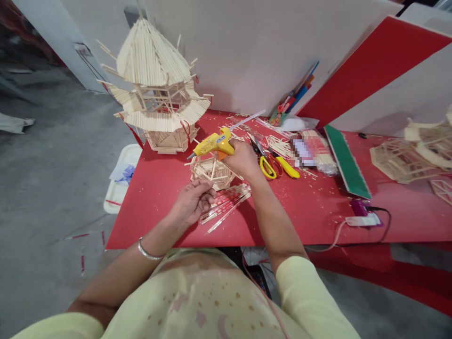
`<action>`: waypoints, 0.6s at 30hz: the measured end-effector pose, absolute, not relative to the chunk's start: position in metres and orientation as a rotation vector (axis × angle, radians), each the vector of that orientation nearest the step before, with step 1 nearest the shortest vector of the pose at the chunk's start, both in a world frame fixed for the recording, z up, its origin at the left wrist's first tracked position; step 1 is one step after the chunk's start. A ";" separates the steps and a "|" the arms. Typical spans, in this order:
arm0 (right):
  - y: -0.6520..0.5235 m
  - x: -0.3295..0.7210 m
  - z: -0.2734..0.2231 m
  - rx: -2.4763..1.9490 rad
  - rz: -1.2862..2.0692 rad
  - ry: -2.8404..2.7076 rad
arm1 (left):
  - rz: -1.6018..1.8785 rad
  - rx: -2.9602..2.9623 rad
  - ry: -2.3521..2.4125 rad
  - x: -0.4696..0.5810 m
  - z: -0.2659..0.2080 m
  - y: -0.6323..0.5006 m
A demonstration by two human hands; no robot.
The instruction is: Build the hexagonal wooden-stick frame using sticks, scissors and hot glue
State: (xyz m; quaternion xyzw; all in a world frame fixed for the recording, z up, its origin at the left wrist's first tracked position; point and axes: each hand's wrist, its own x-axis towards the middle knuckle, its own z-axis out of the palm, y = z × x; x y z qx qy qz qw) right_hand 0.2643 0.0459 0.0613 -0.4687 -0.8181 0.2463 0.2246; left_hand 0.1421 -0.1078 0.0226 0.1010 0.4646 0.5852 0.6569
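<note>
**Yellow glue gun [212,144] in hand beside a small stick frame [222,178] on a red table [155,212]**

Near the centre of the frame, I see the right hand [242,160] closed firmly around the glue gun's handle. Its nozzle points to the left of the frame, and a pale glue stick [249,119] juts from its back. Just below the gun sits the small stick frame, an open basket-like shape of thin wooden sticks, partly hidden from me.

Left of centre and lower, the left hand [190,201] is at the stick frame's near edge, fingers half curled, thumb near the forefinger; I cannot tell whether they pinch a stick. Just below the stick frame lie loose sticks in clear wrapping [226,205].

At upper left stands a tiered wooden pagoda model [158,117]. Right of centre, I make out yellow-handled scissors [267,168]; a green board [348,162] lies further right.
</note>
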 end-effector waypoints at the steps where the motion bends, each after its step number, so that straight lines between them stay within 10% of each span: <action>1: 0.046 0.264 0.061 -1.304 0.656 -2.272 | 1.325 0.226 1.052 0.142 0.022 -0.108; 18: 0.042 0.264 0.063 -1.339 0.567 -2.309 | 1.225 0.049 1.034 0.139 0.030 -0.106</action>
